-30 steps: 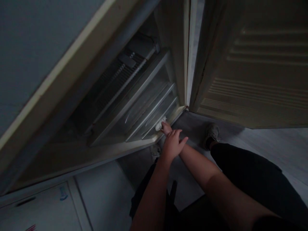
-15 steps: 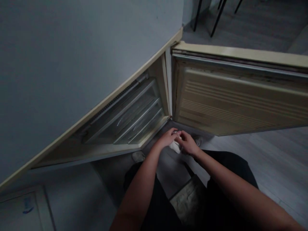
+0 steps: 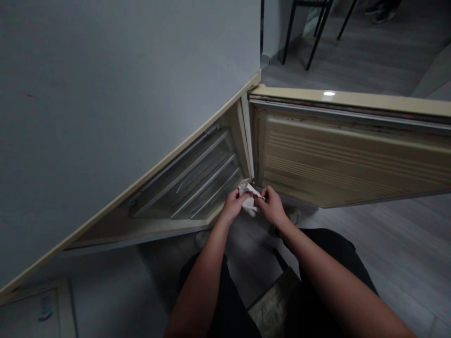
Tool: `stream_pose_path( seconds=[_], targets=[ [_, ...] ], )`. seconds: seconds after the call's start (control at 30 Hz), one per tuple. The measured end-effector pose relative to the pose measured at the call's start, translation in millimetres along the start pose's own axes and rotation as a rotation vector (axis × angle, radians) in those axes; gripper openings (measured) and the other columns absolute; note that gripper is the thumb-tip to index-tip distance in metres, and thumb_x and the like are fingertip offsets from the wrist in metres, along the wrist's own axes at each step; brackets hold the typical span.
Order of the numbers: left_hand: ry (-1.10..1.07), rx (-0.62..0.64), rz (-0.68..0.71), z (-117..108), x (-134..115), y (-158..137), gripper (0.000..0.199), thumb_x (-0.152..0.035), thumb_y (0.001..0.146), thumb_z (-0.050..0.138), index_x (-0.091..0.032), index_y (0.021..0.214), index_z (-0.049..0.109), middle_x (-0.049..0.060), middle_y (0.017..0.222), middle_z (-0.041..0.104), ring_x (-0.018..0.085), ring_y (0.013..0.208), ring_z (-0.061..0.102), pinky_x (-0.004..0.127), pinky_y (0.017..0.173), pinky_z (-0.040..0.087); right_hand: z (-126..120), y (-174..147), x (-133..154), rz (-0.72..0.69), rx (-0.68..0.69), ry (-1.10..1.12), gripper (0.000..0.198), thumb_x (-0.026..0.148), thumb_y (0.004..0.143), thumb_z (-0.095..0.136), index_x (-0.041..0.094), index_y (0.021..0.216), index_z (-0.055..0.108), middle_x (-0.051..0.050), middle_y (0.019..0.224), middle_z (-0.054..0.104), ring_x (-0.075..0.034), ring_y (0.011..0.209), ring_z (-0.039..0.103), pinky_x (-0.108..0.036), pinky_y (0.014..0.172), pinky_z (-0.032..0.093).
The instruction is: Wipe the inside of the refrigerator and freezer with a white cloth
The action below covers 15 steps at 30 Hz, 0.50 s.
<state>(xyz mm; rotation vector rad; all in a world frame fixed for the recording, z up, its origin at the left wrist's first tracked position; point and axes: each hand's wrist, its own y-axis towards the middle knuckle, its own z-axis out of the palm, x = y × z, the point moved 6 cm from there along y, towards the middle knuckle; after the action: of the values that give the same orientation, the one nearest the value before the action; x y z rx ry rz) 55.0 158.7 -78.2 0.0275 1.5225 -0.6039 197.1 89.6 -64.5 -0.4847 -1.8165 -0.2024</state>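
- At the lower open corner of the freezer compartment (image 3: 197,183), both hands meet just in front of its near edge, above the floor.
- Left hand (image 3: 232,206): fingers closed on the left side of a white cloth (image 3: 248,199), thumb and fingertips pinching it.
- Right hand (image 3: 273,209): fingers pinched together on the right side of the same cloth, knuckles facing the camera.
- Cloth: small, crumpled, held between the two hands, clear of the floor. Its long axis runs roughly left to right, hand to hand; one bunched end points up and far, toward the hinge corner where the compartment meets the door (image 3: 352,155). The exact shape of the folds cannot be made out in the dim light.
- Cloth appears just beside the compartment's frame; whether it touches the frame cannot be told.
- Compartment: clear drawer fronts (image 3: 207,178) stacked inside, seen from steeply above, cream-coloured frame around them.
- Door: swung open to the right, ribbed cream inner liner facing the person, a bright spot of reflected light on its top edge.
- Near: the person's dark trousers (image 3: 327,253) and both forearms fill the lower frame.
- Far right: black chair legs (image 3: 317,33) stand on a grey plank floor (image 3: 405,239).
- Left: a plain grey upper door front (image 3: 105,94) of the appliance fills the frame.
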Motion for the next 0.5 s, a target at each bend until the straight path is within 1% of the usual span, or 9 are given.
stream_pose_path(
  seconds=[0.07, 0.13, 0.2, 0.3, 0.37, 0.43, 0.47, 0.5],
  targets=[
    [-0.019, -0.072, 0.025, -11.2, -2.0, 4.3, 0.033, -0.041, 0.072, 0.074, -0.017, 0.095, 0.069, 0.003, 0.092, 0.073, 0.017, 0.083, 0.066, 0.026, 0.075, 0.05, 4.5, 3.2, 2.4, -0.036, 0.009, -0.027, 0.019, 0.035, 0.079, 0.058, 0.021, 0.079, 0.045, 0.004, 0.067, 0.049, -0.013, 0.06, 0.042, -0.024, 0.058, 0.03],
    [-0.028, -0.123, 0.036, -17.3, -0.8, 9.6, 0.031, -0.043, 0.074, 0.07, -0.018, 0.092, 0.067, 0.001, 0.089, 0.071, 0.015, 0.081, 0.065, 0.024, 0.073, 0.049, 8.6, 6.0, 2.0, -0.059, 0.024, -0.039, 0.014, 0.033, 0.082, 0.056, 0.021, 0.082, 0.048, 0.002, 0.07, 0.053, -0.014, 0.062, 0.045, -0.025, 0.06, 0.032],
    [-0.02, -0.141, 0.031, -17.5, 3.1, 15.4, 0.029, -0.043, 0.073, 0.071, -0.018, 0.087, 0.065, 0.0, 0.082, 0.068, 0.015, 0.076, 0.063, 0.024, 0.07, 0.048, 13.1, 7.9, -0.3, -0.061, 0.05, -0.041, 0.014, 0.034, 0.087, 0.052, 0.02, 0.084, 0.052, 0.0, 0.072, 0.056, -0.015, 0.065, 0.049, -0.026, 0.062, 0.034],
    [0.0, -0.134, 0.023, -11.0, 9.8, 22.7, 0.028, -0.038, 0.067, 0.077, -0.018, 0.081, 0.064, -0.001, 0.075, 0.066, 0.015, 0.073, 0.062, 0.024, 0.067, 0.047, 16.8, 9.2, -0.8, -0.071, 0.093, -0.1, 0.021, 0.037, 0.094, 0.049, 0.02, 0.084, 0.058, -0.003, 0.075, 0.06, -0.018, 0.07, 0.053, -0.028, 0.067, 0.038],
    [-0.004, -0.127, 0.025, -6.0, 11.5, 24.6, 0.028, -0.035, 0.066, 0.077, -0.017, 0.085, 0.066, 0.0, 0.08, 0.068, 0.016, 0.076, 0.063, 0.025, 0.069, 0.048, 12.3, 9.8, 5.9, -0.14, 0.05, -0.174, 0.024, 0.037, 0.095, 0.05, 0.021, 0.084, 0.063, -0.007, 0.086, 0.062, -0.021, 0.081, 0.057, -0.031, 0.074, 0.042],
    [-0.022, -0.103, 0.027, -1.7, 10.2, 23.1, 0.033, -0.035, 0.068, 0.076, -0.017, 0.096, 0.068, 0.003, 0.089, 0.072, 0.018, 0.083, 0.066, 0.027, 0.073, 0.05, 3.5, 10.0, 16.5, -0.235, -0.036, -0.207, 0.025, 0.037, 0.096, 0.05, 0.02, 0.086, 0.065, -0.01, 0.096, 0.062, -0.024, 0.092, 0.057, -0.034, 0.083, 0.043],
    [-0.036, -0.083, 0.028, 0.2, 8.7, 21.1, 0.038, -0.035, 0.069, 0.076, -0.018, 0.101, 0.069, 0.005, 0.095, 0.073, 0.019, 0.086, 0.067, 0.028, 0.075, 0.051, -0.5, 10.2, 20.9, -0.265, -0.068, -0.194, 0.026, 0.036, 0.097, 0.048, 0.02, 0.086, 0.064, -0.01, 0.097, 0.061, -0.024, 0.092, 0.057, -0.035, 0.084, 0.044],
    [-0.054, -0.053, 0.031, 2.2, 6.7, 18.4, 0.042, -0.037, 0.07, 0.075, -0.018, 0.107, 0.069, 0.007, 0.101, 0.074, 0.02, 0.091, 0.068, 0.029, 0.077, 0.052, -3.8, 10.8, 23.5, -0.27, -0.081, -0.168, 0.027, 0.036, 0.099, 0.045, 0.02, 0.087, 0.063, -0.01, 0.093, 0.061, -0.023, 0.089, 0.057, -0.035, 0.082, 0.044]
  ],
)
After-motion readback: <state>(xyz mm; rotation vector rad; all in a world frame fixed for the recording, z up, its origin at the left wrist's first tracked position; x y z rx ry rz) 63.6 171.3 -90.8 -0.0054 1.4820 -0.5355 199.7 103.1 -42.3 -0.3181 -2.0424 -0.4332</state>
